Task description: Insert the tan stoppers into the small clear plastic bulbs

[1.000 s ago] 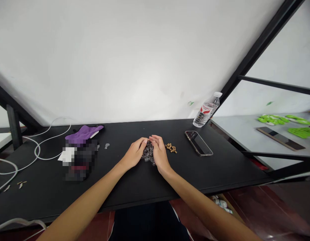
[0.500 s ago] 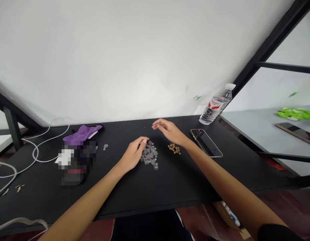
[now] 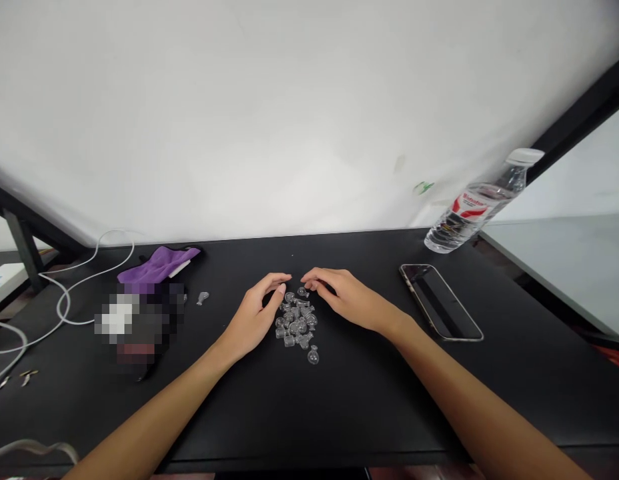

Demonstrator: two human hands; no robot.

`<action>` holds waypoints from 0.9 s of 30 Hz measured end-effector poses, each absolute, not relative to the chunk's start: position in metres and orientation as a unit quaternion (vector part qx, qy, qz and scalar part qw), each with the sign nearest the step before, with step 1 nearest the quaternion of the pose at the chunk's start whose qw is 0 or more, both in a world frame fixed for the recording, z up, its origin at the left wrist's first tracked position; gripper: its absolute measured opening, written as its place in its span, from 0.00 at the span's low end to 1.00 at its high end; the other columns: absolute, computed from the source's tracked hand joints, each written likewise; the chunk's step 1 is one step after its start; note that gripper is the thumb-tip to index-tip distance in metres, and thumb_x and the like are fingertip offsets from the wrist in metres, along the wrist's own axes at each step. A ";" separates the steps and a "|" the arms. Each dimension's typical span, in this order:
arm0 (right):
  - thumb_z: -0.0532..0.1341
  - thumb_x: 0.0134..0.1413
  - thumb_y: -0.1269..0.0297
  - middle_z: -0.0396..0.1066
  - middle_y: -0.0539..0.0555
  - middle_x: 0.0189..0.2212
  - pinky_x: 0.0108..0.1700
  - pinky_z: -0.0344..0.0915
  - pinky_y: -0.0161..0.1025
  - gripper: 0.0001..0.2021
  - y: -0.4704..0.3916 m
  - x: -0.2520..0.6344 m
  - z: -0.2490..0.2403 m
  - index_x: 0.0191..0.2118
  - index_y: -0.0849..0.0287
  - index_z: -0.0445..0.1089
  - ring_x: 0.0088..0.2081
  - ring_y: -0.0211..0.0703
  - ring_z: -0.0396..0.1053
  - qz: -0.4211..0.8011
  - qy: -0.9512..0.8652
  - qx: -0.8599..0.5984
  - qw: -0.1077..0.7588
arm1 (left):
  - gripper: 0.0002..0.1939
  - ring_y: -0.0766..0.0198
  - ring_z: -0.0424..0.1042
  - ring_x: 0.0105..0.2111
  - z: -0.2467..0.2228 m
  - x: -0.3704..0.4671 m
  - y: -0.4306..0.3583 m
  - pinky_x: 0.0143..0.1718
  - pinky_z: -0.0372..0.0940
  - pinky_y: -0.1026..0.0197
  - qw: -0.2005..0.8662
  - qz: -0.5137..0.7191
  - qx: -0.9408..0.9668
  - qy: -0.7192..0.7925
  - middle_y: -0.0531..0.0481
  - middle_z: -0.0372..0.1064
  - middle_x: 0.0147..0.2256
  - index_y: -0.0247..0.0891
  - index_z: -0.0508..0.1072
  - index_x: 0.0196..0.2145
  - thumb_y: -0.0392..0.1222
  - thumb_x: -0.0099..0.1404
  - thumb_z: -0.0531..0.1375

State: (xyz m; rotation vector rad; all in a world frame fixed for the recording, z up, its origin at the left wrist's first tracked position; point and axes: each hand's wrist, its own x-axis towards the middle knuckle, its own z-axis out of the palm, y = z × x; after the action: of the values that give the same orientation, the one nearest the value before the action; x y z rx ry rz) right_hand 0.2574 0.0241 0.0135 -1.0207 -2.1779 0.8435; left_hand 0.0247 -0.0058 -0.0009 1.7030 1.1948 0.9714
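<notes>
A loose pile of tiny clear glass bottles (image 3: 295, 323) lies on the black table between my hands. My left hand (image 3: 257, 310) rests at the pile's upper left edge, thumb and fingers apart, holding nothing I can see. Across from it, my right hand (image 3: 347, 297) curves over the pile's upper right, fingers loosely bent and thumb apart. One small bottle (image 3: 303, 292) lies right by its fingertips. A single bottle (image 3: 313, 355) sits a little below the pile. The small brown corks are out of sight, apparently behind my right hand.
A phone (image 3: 439, 303) lies right of my right forearm, with a water bottle (image 3: 477, 207) behind it. To the left are a purple cloth (image 3: 159, 265), another small bottle (image 3: 203, 297), a blurred-out patch and white cables (image 3: 64, 293). A white wall (image 3: 289, 133) stands behind the table.
My right hand has come down and toward the pile, over where the brown corks showed. My left hand has shifted slightly left and down, uncovering more bottles. The view has also shifted.
</notes>
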 end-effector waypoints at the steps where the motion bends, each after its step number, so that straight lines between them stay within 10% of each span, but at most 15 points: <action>1: 0.52 0.71 0.65 0.79 0.53 0.43 0.51 0.70 0.47 0.15 0.024 0.258 0.013 0.52 0.50 0.75 0.46 0.50 0.76 0.315 -0.817 -0.385 0.292 | 0.16 0.55 0.70 0.59 -0.002 0.024 -0.005 0.63 0.62 0.54 0.409 0.384 0.678 0.476 0.47 0.72 0.57 0.44 0.73 0.55 0.50 0.76 0.54; 27: 0.60 0.64 0.60 0.80 0.53 0.46 0.56 0.71 0.54 0.11 0.028 0.267 0.007 0.46 0.48 0.79 0.49 0.54 0.75 0.302 -0.783 -0.424 0.340 | 0.15 0.54 0.74 0.52 -0.003 0.017 -0.004 0.51 0.69 0.55 0.326 0.393 0.702 0.497 0.47 0.75 0.52 0.43 0.75 0.51 0.48 0.76 0.53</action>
State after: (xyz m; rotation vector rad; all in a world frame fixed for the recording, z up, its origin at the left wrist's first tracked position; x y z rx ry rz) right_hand 0.2671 0.0280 0.0068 -1.1051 -2.0388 0.7862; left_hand 0.0166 -0.0037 -0.0030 1.8389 1.3034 1.0303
